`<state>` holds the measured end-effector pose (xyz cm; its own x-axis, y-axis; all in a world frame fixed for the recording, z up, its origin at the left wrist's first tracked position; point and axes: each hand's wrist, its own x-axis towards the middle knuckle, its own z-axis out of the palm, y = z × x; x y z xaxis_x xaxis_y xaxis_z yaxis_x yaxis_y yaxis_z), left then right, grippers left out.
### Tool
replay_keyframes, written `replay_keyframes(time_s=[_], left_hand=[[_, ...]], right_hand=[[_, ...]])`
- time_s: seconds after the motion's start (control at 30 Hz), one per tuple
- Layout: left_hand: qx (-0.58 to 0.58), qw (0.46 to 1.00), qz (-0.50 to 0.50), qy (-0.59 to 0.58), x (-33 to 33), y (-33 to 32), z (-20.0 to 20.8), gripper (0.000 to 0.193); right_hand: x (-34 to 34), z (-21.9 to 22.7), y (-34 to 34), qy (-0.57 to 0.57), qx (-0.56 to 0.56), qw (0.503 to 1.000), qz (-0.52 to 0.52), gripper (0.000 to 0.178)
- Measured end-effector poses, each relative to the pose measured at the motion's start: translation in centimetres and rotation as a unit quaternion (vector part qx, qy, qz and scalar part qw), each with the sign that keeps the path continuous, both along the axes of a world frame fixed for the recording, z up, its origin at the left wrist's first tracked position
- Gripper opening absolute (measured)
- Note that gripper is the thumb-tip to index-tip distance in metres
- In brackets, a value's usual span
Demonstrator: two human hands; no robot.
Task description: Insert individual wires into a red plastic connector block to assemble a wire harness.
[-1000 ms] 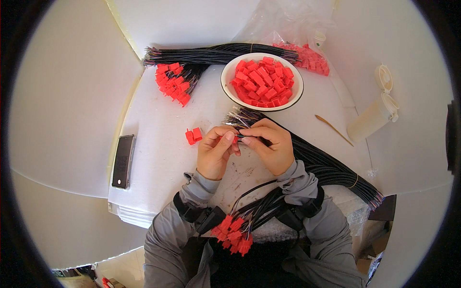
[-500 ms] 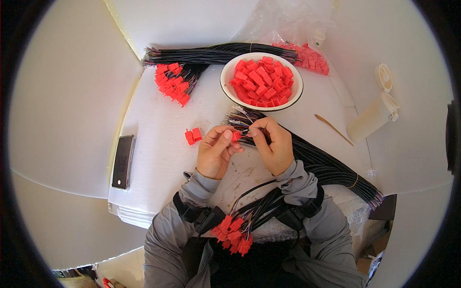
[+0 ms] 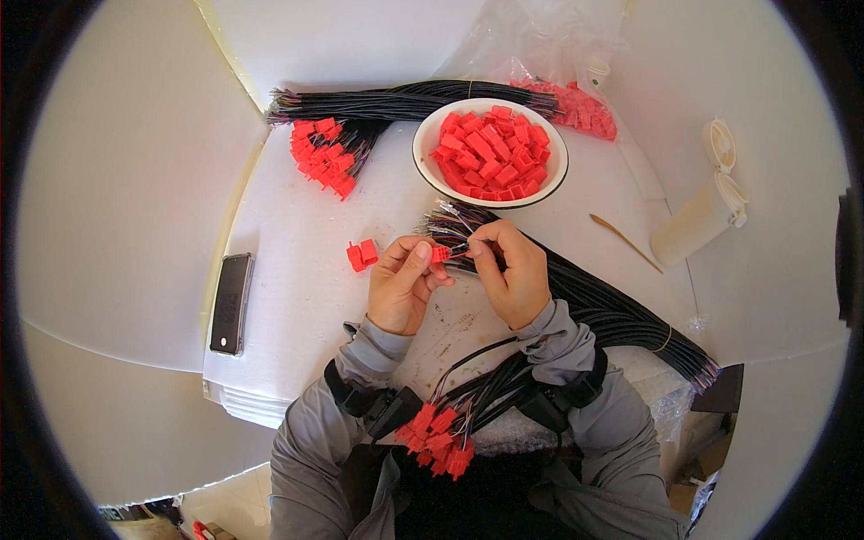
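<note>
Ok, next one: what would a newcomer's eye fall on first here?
Probably the white bowl heaped with red connectors, at the picture's upper middle. Below it, the left hand holds a single red connector while the right hand pinches thin wires beside it. A thick black cable bundle slants off to the lower right.

Connector (image 3: 440,255) btwn L hand (image 3: 402,283) & R hand (image 3: 513,274), cable bundle (image 3: 598,283) running from behind them off R! Loose connectors (image 3: 363,255) just L, phone (image 3: 232,303) far L on bench (image 3: 297,279); bowl (image 3: 424,160) at back, bag (image 3: 549,49) behind it; stick (image 3: 625,243), then bottle (image 3: 697,222), out R.
</note>
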<state>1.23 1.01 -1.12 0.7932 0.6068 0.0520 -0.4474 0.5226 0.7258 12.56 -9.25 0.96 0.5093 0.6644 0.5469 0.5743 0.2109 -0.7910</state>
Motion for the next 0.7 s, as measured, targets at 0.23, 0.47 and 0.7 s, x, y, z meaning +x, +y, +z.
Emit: replay_keyframes(time_s=[0.23,0.47,0.7], left_hand=[[0.001,1.000,-0.001,-0.005,0.06,0.00,0.07,0.013],[-0.001,1.000,0.000,-0.006,0.01,0.09,-0.15,0.012],[0.009,1.000,0.003,0.001,0.17,0.02,-0.19,0.012]], right_hand=[[0.09,0.11,0.03,-0.022,0.003,1.000,-0.004,0.008],[-0.07,0.76,-0.08,-0.039,0.002,0.999,0.011,0.006],[0.20,0.35,0.08,-0.014,0.031,0.999,0.016,0.006]])
